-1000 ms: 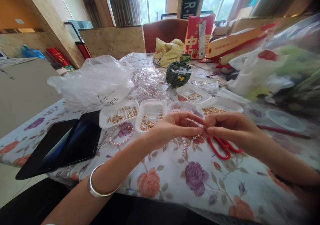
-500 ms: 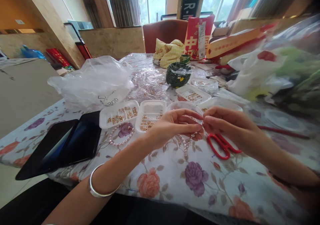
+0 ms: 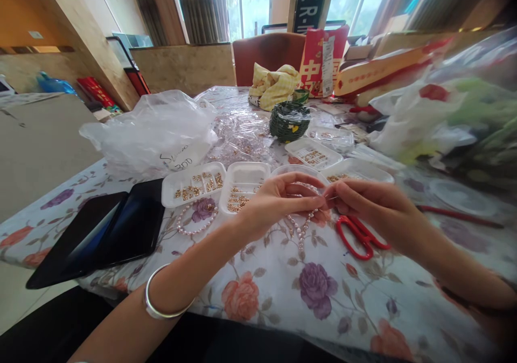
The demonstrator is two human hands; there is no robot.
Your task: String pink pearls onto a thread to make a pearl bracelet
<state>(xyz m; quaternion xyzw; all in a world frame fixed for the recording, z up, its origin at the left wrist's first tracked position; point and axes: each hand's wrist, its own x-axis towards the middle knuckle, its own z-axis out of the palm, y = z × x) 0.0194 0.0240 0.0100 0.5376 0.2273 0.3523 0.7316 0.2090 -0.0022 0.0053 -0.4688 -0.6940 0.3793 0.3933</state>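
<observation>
Close together — left hand (image 3: 286,195) pinched on a pink bead strand (image 3: 301,236), right hand (image 3: 365,200) pinched on something thin (image 3: 333,197).

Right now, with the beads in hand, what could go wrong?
1. The bead strand hangs from the left hand; if the pinch slips, beads might slide off. Can't see whether the ends are secured.
2. Red scissors lie on the table near the right hand; lowering it could bump them.
3. An open bead tray sits close by the left wrist; a knock may spill it.
</observation>
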